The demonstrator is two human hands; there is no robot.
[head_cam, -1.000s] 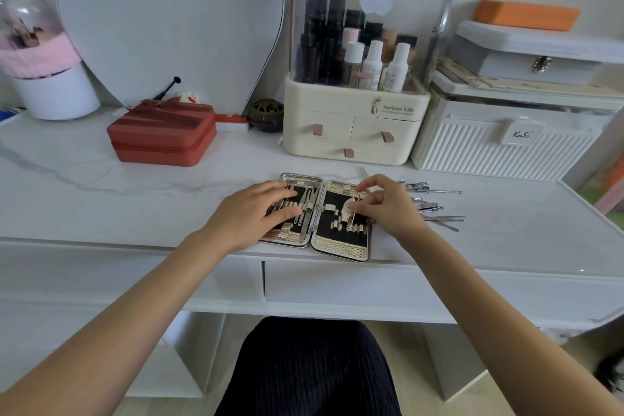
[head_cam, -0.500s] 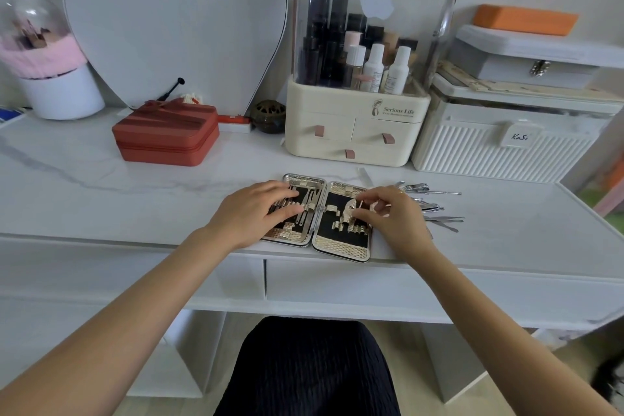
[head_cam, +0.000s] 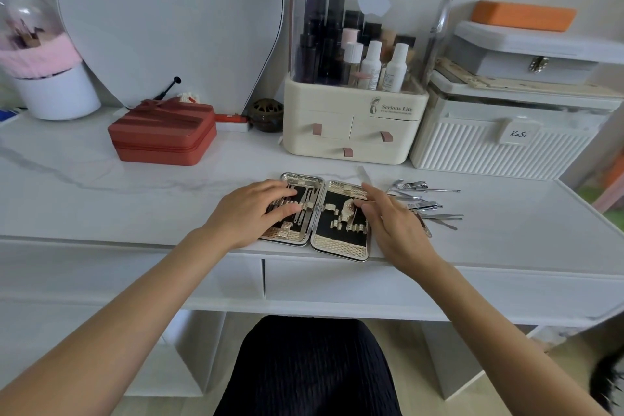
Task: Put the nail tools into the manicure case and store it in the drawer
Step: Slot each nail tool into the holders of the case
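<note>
Lying open on the tabletop (head_cam: 101, 179), the manicure case (head_cam: 317, 218) is approx half filled, left hand (head_cam: 250, 213) pressing flat on it, right hand (head_cam: 393, 223) w/ relaxed empty fingers, loose nail tools (head_cam: 425, 204) beside it, drawer (head_cam: 371, 284) unopened.

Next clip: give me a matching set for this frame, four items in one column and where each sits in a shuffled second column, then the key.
Items
1. manicure case
2. loose nail tools
3. red zip box
4. left hand

Places
A. in a pile on the table, right of the case
B. lying on the case's left half
C. at the back left, in front of the mirror
D. open flat at the table's front edge

Pairs: 1-D, 2-A, 3-C, 4-B
</note>
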